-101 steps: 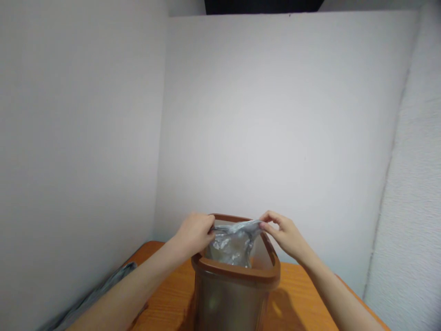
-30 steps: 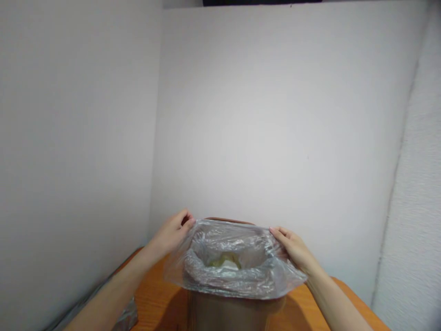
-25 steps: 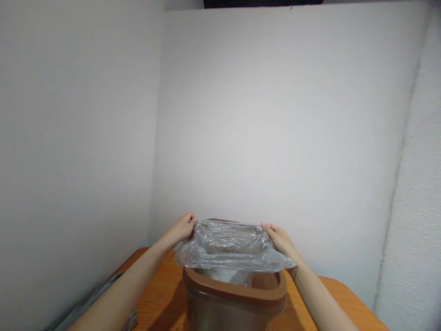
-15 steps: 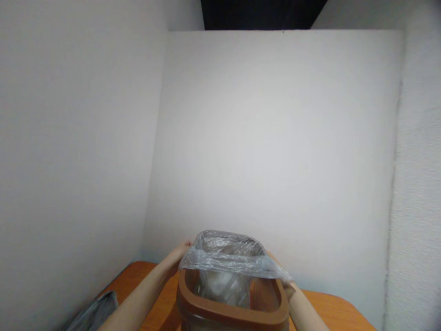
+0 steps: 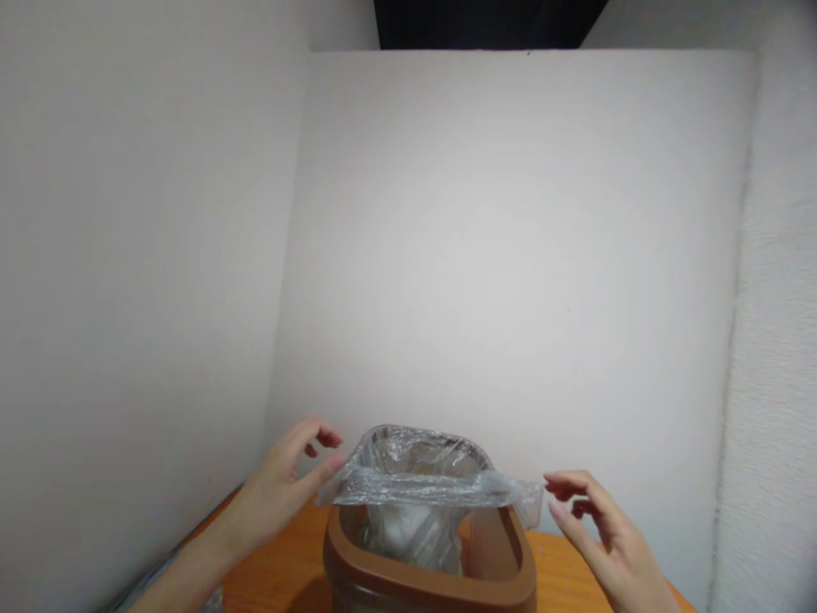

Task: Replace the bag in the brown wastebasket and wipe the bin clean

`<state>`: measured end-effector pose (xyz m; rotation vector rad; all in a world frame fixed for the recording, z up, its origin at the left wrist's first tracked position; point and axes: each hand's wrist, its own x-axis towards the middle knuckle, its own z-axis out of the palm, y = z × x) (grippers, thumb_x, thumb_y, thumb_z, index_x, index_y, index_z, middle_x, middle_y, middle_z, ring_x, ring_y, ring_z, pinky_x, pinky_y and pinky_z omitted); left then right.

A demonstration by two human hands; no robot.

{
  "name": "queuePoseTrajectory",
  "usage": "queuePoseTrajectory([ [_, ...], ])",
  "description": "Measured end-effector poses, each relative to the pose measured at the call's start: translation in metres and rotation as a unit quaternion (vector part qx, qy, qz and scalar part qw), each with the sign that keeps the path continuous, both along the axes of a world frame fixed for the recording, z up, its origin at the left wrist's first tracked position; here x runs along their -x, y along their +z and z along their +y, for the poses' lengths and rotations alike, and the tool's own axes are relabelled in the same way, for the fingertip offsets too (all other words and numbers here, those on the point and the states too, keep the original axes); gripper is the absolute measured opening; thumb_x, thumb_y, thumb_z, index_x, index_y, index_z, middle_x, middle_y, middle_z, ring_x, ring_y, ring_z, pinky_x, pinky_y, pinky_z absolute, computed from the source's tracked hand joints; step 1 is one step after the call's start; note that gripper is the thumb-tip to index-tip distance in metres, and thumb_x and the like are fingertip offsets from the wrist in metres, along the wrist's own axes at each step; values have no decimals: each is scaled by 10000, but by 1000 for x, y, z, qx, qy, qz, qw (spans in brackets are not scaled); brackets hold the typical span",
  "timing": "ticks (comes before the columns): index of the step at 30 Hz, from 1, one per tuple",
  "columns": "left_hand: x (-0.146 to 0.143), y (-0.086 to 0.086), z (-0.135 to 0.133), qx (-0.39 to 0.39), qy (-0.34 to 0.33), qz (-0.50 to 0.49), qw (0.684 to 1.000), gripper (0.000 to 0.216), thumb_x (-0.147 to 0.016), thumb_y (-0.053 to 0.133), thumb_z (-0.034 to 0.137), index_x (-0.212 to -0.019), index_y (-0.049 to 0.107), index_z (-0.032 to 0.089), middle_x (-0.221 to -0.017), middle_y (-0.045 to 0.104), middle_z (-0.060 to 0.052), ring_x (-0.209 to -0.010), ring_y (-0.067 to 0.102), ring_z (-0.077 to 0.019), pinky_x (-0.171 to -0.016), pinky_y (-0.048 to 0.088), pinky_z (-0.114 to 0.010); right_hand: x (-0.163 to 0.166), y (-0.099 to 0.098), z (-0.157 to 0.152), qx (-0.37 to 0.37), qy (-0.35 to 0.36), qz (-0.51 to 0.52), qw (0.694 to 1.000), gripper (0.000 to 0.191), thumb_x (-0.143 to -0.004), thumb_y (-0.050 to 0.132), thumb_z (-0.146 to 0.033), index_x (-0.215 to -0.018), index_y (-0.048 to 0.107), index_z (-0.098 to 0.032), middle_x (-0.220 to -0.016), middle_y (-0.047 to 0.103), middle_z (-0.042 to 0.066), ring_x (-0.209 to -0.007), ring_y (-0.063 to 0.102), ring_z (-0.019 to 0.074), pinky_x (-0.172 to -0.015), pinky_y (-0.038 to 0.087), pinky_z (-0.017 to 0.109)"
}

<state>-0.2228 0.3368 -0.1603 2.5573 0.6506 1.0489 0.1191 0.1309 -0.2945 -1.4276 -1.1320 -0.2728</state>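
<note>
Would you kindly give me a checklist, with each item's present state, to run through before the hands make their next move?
1. Bin upright, opening facing up: ok.
2. Bag draped over the bin's far side: ok.
3. Bag over the near rim: not ok; its edge stretches across the opening, leaving that rim bare.
4. Left hand free of the bag: cannot tell; thumb and fingers are parted, but the thumb tip meets the bag's edge in view.
5. Right hand open: ok; thumb and fingers are parted, close beside the bag's corner.
6. Bin's base flat on the table: cannot tell; it is out of frame.
</note>
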Motion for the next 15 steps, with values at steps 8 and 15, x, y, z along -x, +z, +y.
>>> queuePoseTrajectory([
  [8, -17, 17, -48, -195, 2, 148, 970, 68, -842, 670, 245, -849, 608, 218, -939, 623, -22, -918, 570, -219, -802, 436, -322, 29, 23, 4, 25, -58, -219, 974, 97, -930, 560, -322, -931, 629, -253, -920, 677, 31, -923, 606, 237, -840, 426, 399],
  [15, 30, -8, -65, -464, -24, 62, 883, 222, -976, 457, 213, -974, 679, 224, -874, 699, -37, -814, 626, -187, -777, 504, -292, 40, -3, -30, -87, -81, -331, 936, 238, -836, 657, -193, -1059, 624, -271, -873, 725, 16, -829, 673, 216, -784, 481, 355],
])
